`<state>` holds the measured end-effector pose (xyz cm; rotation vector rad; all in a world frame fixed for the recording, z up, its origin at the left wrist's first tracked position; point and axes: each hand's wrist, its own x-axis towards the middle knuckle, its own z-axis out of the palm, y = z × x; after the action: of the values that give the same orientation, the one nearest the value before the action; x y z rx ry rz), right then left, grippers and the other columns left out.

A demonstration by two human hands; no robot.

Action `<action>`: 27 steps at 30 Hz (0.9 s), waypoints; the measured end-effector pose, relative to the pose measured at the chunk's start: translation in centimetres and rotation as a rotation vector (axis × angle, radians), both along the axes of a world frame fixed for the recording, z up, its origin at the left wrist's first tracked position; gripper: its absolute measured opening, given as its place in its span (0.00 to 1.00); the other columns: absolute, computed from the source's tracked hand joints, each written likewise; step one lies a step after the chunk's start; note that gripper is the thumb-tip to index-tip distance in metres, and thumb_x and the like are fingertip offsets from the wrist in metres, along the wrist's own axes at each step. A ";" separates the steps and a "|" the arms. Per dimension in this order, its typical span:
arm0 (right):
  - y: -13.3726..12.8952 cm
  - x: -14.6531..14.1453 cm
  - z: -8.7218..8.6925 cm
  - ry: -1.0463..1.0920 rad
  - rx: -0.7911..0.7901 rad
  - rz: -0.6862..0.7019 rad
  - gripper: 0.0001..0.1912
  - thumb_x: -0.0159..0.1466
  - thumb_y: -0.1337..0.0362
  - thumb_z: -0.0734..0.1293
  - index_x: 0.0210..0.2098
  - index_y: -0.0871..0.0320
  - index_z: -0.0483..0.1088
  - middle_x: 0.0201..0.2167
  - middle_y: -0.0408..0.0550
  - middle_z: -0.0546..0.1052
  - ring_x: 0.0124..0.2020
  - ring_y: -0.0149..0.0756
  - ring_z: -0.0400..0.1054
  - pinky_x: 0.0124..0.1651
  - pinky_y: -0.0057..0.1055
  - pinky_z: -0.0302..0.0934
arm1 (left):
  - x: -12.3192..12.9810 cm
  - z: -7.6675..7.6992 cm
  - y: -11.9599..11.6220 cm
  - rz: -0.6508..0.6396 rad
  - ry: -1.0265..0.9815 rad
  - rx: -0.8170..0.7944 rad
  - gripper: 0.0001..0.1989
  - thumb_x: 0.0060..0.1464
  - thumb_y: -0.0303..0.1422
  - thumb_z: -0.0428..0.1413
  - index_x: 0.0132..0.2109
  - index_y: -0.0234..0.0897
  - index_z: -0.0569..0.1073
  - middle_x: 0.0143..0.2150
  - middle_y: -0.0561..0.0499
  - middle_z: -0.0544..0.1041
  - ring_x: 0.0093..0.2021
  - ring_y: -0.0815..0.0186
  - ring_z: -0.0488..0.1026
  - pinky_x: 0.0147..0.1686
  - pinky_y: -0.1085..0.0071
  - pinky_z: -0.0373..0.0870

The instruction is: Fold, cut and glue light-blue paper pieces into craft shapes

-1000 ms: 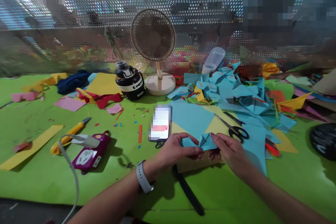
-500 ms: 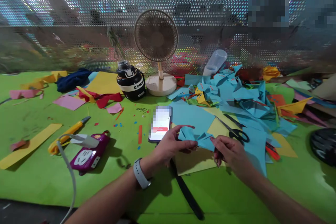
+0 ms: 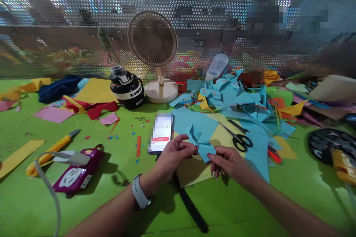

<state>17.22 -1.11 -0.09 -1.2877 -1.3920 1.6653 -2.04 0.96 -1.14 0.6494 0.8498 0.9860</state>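
Creased blue paper is pinched by the left hand and the right hand; its shape seems pointy, though blurry; round-handled scissors are seen farther right.

one desk fan, upright; one black bottle, standing just beside the fan; one yellow utility knife; one purple case, near the knife; one dark-blue cloth, crumpled; one pale cable.
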 end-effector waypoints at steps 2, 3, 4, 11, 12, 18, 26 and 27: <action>0.0 0.0 0.0 -0.003 -0.010 -0.003 0.20 0.56 0.48 0.67 0.24 0.60 0.66 0.18 0.41 0.74 0.16 0.25 0.67 0.19 0.21 0.59 | -0.1 0.0 0.0 -0.004 0.013 -0.006 0.24 0.36 0.32 0.71 0.40 0.35 0.69 0.27 0.56 0.78 0.29 0.70 0.75 0.30 0.78 0.67; 0.1 0.1 0.0 -0.003 -0.009 -0.009 0.20 0.57 0.48 0.67 0.24 0.60 0.66 0.18 0.42 0.74 0.16 0.25 0.67 0.19 0.21 0.58 | -0.1 0.0 -0.1 -0.012 0.022 -0.009 0.22 0.38 0.33 0.70 0.40 0.35 0.70 0.28 0.55 0.79 0.30 0.70 0.76 0.31 0.77 0.68; 0.1 0.1 -0.1 -0.003 -0.006 -0.018 0.20 0.57 0.48 0.67 0.24 0.60 0.66 0.18 0.42 0.74 0.17 0.24 0.67 0.19 0.21 0.58 | -0.1 0.0 -0.1 -0.024 0.032 -0.007 0.21 0.40 0.34 0.69 0.41 0.35 0.71 0.31 0.53 0.79 0.31 0.69 0.76 0.33 0.76 0.68; 0.1 -0.3 -0.2 -0.003 0.008 0.033 0.18 0.58 0.50 0.67 0.25 0.60 0.66 0.19 0.41 0.72 0.17 0.24 0.66 0.21 0.22 0.58 | 0.2 -0.4 -0.4 -0.169 0.061 0.089 0.14 0.51 0.41 0.61 0.38 0.35 0.75 0.35 0.49 0.79 0.35 0.67 0.75 0.41 0.71 0.71; 0.0 -0.2 -0.1 -0.006 0.011 0.049 0.17 0.58 0.50 0.67 0.26 0.60 0.67 0.20 0.41 0.72 0.18 0.25 0.66 0.21 0.22 0.58 | 0.1 -0.4 -0.4 -0.178 0.124 0.151 0.13 0.52 0.41 0.60 0.37 0.35 0.74 0.34 0.50 0.78 0.33 0.68 0.75 0.39 0.71 0.71; 0.2 1.3 1.0 0.064 0.206 -0.195 0.16 0.62 0.52 0.63 0.40 0.58 0.69 0.23 0.41 0.71 0.22 0.27 0.64 0.24 0.24 0.58 | -1.0 0.1 -0.5 -0.014 0.985 1.018 0.10 0.61 0.31 0.49 0.45 0.37 0.73 0.35 0.48 0.78 0.32 0.66 0.74 0.31 0.71 0.70; 0.1 1.1 0.4 0.115 0.098 -0.045 0.18 0.59 0.49 0.67 0.36 0.59 0.70 0.27 0.43 0.71 0.26 0.27 0.63 0.28 0.24 0.57 | -1.5 0.1 -0.4 0.217 1.215 1.518 0.16 0.58 0.21 0.49 0.49 0.39 0.73 0.43 0.45 0.78 0.38 0.62 0.74 0.35 0.65 0.74; 0.1 0.9 0.4 0.148 0.041 -0.008 0.18 0.57 0.50 0.69 0.35 0.59 0.70 0.27 0.42 0.71 0.26 0.26 0.63 0.28 0.24 0.57 | -1.5 0.1 -0.3 0.226 1.184 1.514 0.15 0.58 0.21 0.49 0.49 0.39 0.73 0.43 0.45 0.78 0.39 0.63 0.75 0.36 0.66 0.74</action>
<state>18.10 -1.01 0.33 -1.1220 -1.3242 1.6817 -3.54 0.67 -1.08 2.6479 1.0569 1.3504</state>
